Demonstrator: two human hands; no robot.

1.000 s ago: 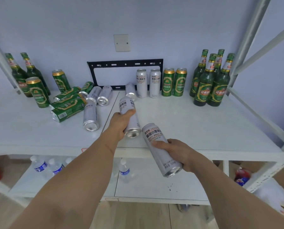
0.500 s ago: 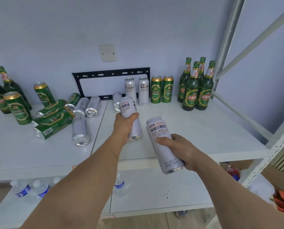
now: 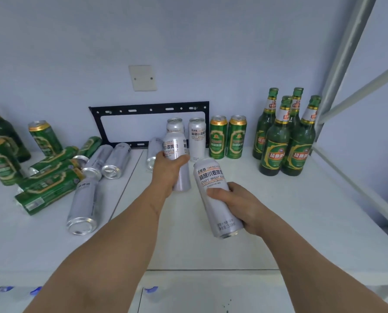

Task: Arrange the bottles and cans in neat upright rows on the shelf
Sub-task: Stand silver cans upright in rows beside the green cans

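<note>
Right, far left first: green bottles (image 3: 1, 134) and two green cans (image 3: 44, 137) stand upright by the wall, w/ a pile of green cans on their sides (image 3: 46, 190) just in front. Next to those, silver cans lying down (image 3: 98, 163), one (image 3: 82, 206) pointing its base at me.

My left hand (image 3: 167, 169) is wrapped round a silver can (image 3: 176, 152), fingers curled tight on its middle, thumb across the front; it's close to upright, base just above or on the shelf (image 3: 278, 222), can't tell which. Behind it two silver cans (image 3: 196, 138) stand against the wall, then two green cans upright (image 3: 228, 137) beside them.

My right hand (image 3: 240, 206) grips a second silver can (image 3: 217, 197) round its lower half, fingers closed on it; top tilted away and left, held clear of the shelf, near the left-hand one but not touching. White label, orange band, "CRAFT WHEAT" text.

Far right: four green bottles upright (image 3: 285, 141), bunched 2x2 near the frame post (image 3: 344, 57).
</note>
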